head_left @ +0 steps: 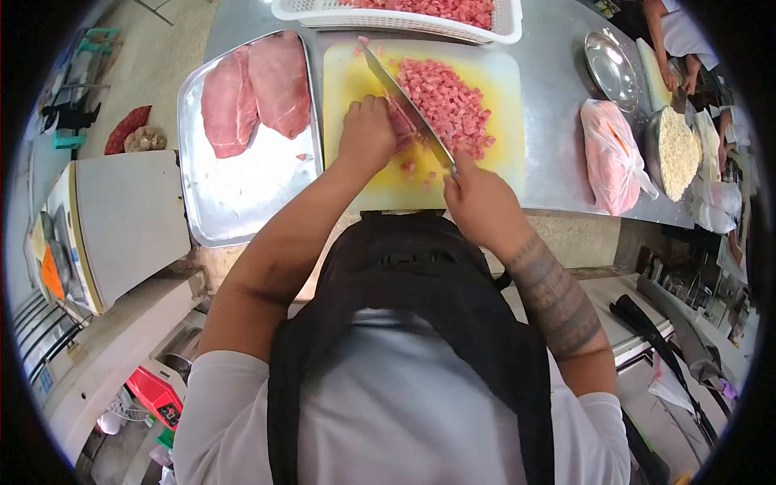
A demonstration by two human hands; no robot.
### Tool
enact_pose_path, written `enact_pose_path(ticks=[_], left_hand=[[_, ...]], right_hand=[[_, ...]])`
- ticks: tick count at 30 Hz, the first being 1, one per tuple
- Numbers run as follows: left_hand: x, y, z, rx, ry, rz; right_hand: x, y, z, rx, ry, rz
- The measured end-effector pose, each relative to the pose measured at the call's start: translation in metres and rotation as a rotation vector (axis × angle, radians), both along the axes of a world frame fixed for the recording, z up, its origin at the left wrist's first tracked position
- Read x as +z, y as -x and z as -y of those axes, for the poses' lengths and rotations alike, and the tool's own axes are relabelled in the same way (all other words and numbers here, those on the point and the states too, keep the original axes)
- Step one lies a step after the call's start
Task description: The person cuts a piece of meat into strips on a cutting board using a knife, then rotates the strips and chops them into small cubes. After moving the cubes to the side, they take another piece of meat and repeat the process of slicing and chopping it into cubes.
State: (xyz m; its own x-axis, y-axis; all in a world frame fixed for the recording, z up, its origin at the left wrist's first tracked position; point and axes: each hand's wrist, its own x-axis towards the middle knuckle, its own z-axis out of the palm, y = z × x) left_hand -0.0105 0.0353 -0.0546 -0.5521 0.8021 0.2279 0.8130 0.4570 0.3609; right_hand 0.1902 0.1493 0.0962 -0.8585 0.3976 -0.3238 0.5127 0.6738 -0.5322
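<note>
My right hand (483, 198) is wrapped round the handle of a long knife (408, 105), whose blade slants up and left across the cutting board (507, 174). Curled fingers of my left hand (368, 132) press on strips of raw meat (402, 133) beside the blade. To the right of the knife lies a heap of diced pink meat (449, 99). A few loose cubes are near the strips and the knife's tip. Two large slabs of raw meat (279, 85) rest in a metal tray (259, 202) left of the board.
A white plastic basket (396, 24) of diced meat stands beyond the board. To the right are a tied plastic bag (610, 158), a metal bowl (612, 69) and a bowl of pale chopped food (679, 153). Another person's hands (679, 77) work at the far right.
</note>
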Motion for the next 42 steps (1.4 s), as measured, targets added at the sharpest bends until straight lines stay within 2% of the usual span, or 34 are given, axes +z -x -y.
enact_pose_path(ticks=[3,7,10,14,19,22,24,25,28,31,33,36,39,42], left_hand=[[-0.005,-0.002,-0.001,0.028,-0.033,-0.013],[-0.002,-0.007,-0.004,0.06,-0.023,-0.01],[0.001,-0.006,-0.003,0.053,0.03,-0.004],[-0.008,0.002,0.003,0.02,-0.076,0.018],[-0.007,-0.004,0.006,0.064,0.012,-0.01],[0.002,-0.007,0.005,0.065,0.095,0.033],[-0.008,-0.01,0.006,0.08,0.019,-0.023],[-0.011,-0.008,0.004,0.093,-0.024,-0.059],[-0.008,-0.002,0.006,0.038,0.018,0.018],[0.005,-0.004,0.012,0.06,-0.123,0.104],[-0.008,-0.003,0.015,0.032,-0.05,0.011],[-0.009,-0.007,0.014,0.049,-0.046,-0.033],[-0.011,-0.008,0.011,0.058,-0.034,-0.043],[-0.008,-0.005,0.012,0.046,0.0,-0.03]], right_hand=[[0.019,-0.014,0.004,0.022,0.067,0.103],[-0.063,0.029,-0.001,0.022,0.056,-0.075],[-0.071,0.059,-0.012,0.031,0.026,-0.081],[-0.04,0.032,-0.011,0.043,-0.017,-0.142],[0.025,-0.024,0.005,0.032,0.079,0.145],[-0.02,-0.007,0.003,0.024,0.114,0.064],[-0.071,0.024,0.008,0.051,0.023,-0.038],[-0.074,0.04,0.005,0.042,0.015,-0.062],[-0.061,0.054,0.002,0.02,0.011,-0.1],[-0.029,0.032,-0.003,0.026,0.02,-0.074],[-0.002,0.004,0.0,0.029,0.016,-0.046],[0.027,-0.011,0.003,0.047,0.113,0.165],[-0.043,0.009,0.009,0.012,0.106,0.057],[-0.069,0.042,0.008,0.018,0.056,-0.055]])
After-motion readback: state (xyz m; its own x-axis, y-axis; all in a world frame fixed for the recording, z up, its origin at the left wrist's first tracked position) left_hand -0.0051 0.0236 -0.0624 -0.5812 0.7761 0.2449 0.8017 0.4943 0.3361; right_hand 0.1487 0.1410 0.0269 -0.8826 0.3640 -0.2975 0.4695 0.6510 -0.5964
